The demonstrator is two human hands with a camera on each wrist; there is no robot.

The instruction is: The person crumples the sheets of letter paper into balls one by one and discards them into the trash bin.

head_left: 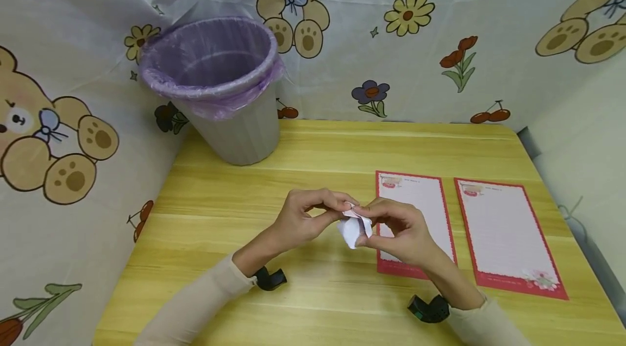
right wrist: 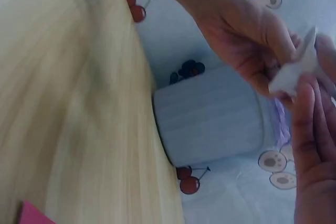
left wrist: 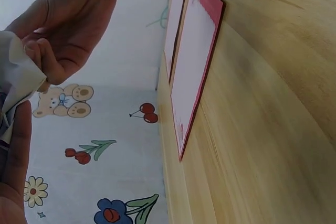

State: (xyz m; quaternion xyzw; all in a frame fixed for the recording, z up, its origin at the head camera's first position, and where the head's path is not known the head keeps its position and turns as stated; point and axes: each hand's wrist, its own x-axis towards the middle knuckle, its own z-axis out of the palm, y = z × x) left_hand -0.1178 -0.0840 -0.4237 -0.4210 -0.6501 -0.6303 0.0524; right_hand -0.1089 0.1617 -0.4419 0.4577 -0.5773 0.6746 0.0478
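Both hands meet in front of the body over the table, holding one small crumpled, folded piece of white paper point(head_left: 350, 231). The left hand point(head_left: 305, 216) pinches the paper's upper left edge between thumb and fingers. On the other side, the right hand point(head_left: 398, 229) grips it with fingers on top and thumb underneath. In the left wrist view the creased paper point(left wrist: 18, 72) shows at the left edge between the fingers. The right wrist view has the paper point(right wrist: 296, 74) with a pointed corner sticking up between the two hands.
Two red-bordered letter sheets lie on the table at the right, the nearer sheet point(head_left: 415, 215) partly behind the right hand and the other sheet point(head_left: 508, 237) beside it. A grey bin point(head_left: 235, 134) with a purple liner bag point(head_left: 215, 101) stands at the back left. Patterned cloth hangs behind.
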